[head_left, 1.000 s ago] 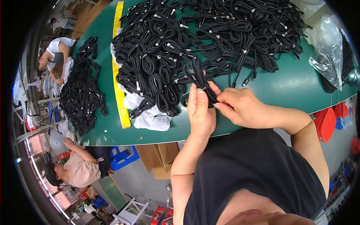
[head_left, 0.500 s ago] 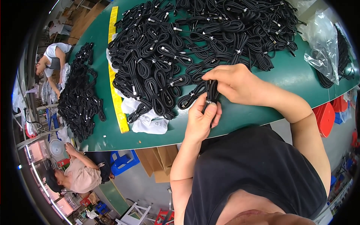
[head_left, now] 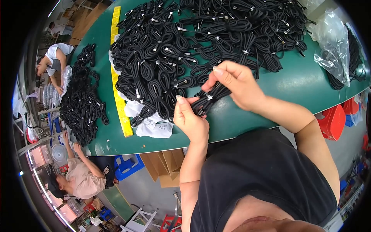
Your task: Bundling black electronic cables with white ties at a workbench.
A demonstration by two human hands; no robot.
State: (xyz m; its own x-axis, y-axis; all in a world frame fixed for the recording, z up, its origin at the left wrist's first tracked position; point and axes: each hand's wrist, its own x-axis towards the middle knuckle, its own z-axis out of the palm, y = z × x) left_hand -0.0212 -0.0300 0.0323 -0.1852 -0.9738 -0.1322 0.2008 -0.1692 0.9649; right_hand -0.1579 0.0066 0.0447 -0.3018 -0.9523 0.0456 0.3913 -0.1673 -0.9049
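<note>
Both hands up on my feed, clock centred on the bundle, 12 at top of view. Left hand (head_left: 192, 123) at 7, fingers closed on the lower end of a black cable bundle (head_left: 211, 98), thumb sticking up clear of it. Right hand (head_left: 240, 86) at 2, curled over the upper end, thumb and index close together; from here I can't tell how firmly it grips. Bundle sits between the hands near the table's front edge, tilted roughly 8 to 2, shiny tie round its middle.

Outward: big heap of coiled cables (head_left: 148, 65) spreads from 9 round to 1 on the green table (head_left: 305, 91). White bags (head_left: 154, 128) at 8, partly under the heap. Yellow strip (head_left: 120, 87) past it between 9 and 10, second cable pile (head_left: 82, 98) further out at 9. Clear plastic bag (head_left: 333, 48) at 2.

Off the table: red stool (head_left: 333, 121) between 3 and 4, cardboard box (head_left: 167, 168) at 7, blue stool (head_left: 127, 167) at 8. I've got a co-worker in beige (head_left: 87, 181) at 8, beyond the blue stool
</note>
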